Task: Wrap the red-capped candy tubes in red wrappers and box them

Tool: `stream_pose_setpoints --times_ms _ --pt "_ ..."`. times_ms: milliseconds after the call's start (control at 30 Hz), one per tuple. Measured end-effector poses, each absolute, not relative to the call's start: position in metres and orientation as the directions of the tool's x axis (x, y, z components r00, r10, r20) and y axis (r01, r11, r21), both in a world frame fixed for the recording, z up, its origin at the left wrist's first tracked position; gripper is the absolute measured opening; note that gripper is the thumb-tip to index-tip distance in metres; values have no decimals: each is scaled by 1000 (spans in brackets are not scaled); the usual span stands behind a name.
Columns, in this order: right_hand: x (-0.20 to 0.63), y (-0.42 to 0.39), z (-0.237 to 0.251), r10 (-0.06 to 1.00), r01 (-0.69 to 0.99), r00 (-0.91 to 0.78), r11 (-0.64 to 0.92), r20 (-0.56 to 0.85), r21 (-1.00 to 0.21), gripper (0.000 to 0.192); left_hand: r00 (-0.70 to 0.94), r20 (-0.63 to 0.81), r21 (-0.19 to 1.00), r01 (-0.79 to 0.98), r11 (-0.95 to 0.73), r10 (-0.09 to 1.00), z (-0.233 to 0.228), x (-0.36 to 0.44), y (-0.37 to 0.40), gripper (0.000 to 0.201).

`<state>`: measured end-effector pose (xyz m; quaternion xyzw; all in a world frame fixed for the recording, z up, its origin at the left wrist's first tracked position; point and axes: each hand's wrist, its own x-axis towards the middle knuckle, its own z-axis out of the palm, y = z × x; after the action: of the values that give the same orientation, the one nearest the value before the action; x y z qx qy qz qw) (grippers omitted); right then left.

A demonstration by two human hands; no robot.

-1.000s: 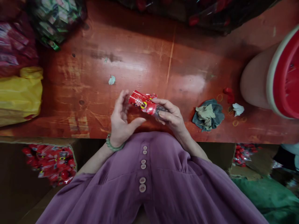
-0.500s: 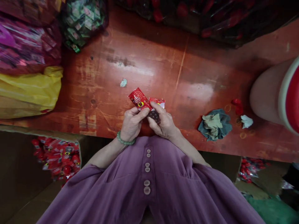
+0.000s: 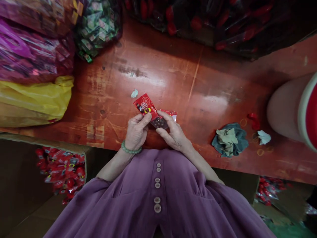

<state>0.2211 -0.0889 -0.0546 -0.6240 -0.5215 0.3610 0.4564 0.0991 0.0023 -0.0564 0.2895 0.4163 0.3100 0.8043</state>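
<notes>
Both hands pinch one small red packet [image 3: 148, 110] above the near table [image 3: 173, 79] edge: left hand [image 3: 136, 130] closed on its red end, right hand [image 3: 173, 134] on what seems a clear, dark-filled end. Crumpled cloth [image 3: 229, 138] lies right of the grip.

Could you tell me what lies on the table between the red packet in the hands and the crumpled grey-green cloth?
Nothing: the head view shows bare table between red packet and cloth.

Worn red table [image 3: 203, 89], crumpled rag [image 3: 229, 139], yellow bag [image 3: 34, 99], rubber bands [image 3: 260, 152]
</notes>
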Motion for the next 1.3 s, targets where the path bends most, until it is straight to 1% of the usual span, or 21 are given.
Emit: stream_pose_setpoints --times_ms 100,200,267,333,433,500,533,600,667,733,800,833,867,900,933,967,1033,1100,1167,1300 --pt "220 -92 -52 962 220 259 -143 -83 -965 40 432 -487 732 -272 625 759 -59 101 3 32" --pt "217 -97 -55 930 218 356 -184 -97 -958 40 436 -454 772 -242 588 777 -59 103 1 34" --pt "214 -98 -59 912 209 405 -151 -55 -966 41 430 -417 808 -227 544 800 -60 105 0 34" --pt "211 -97 -62 901 138 433 -98 -29 -986 41 423 -393 824 -234 517 817 -60 107 0 33" --pt "208 -93 -64 906 -1 420 -56 -51 -998 36 440 -404 807 -241 539 802 -59 111 2 33" --pt "208 -91 -62 910 -11 411 -59 -58 -998 34 458 -423 782 -252 570 782 -57 112 5 36" --pt "208 -91 -62 912 20 408 -63 -49 -998 35 460 -429 765 -272 584 777 -56 112 6 38" --pt "209 -90 -60 918 133 395 -65 -8 -989 35 455 -438 728 -327 603 775 -54 111 8 40" --pt "211 -90 -61 922 298 377 -31 88 -954 36 460 -443 695 -366 619 769 -52 110 9 38" --pt "213 -90 -63 907 493 342 50 246 -869 40 493 -444 674 -366 642 748 -51 109 9 33" --pt "213 -90 -65 875 654 278 130 396 -745 47 540 -440 658 -351 666 718 -51 108 8 32" --pt "213 -90 -65 863 699 252 151 439 -699 49 560 -433 652 -347 674 707 -52 108 7 32" --pt "212 -90 -65 860 717 244 152 449 -680 50 574 -424 648 -347 677 700 -52 108 6 32" --pt "210 -91 -65 866 707 261 131 428 -695 49 581 -414 648 -353 675 701 -51 109 6 31" --pt "208 -92 -64 877 666 296 95 379 -740 47 578 -405 652 -360 667 708 -51 109 5 30" --pt "206 -92 -63 890 594 336 53 308 -803 46 573 -398 662 -361 657 717 -51 109 4 30" --pt "203 -93 -60 908 397 390 -13 156 -918 44 559 -397 690 -342 639 728 -50 109 4 29" --pt "201 -92 -58 912 245 403 -33 71 -969 43 549 -398 711 -322 625 735 -49 109 4 28" --pt "202 -92 -57 911 223 409 -39 57 -974 39 543 -387 712 -338 616 745 -49 108 5 29" --pt "205 -90 -55 920 351 381 -51 93 -935 35 519 -376 691 -396 605 768 -53 106 5 33"
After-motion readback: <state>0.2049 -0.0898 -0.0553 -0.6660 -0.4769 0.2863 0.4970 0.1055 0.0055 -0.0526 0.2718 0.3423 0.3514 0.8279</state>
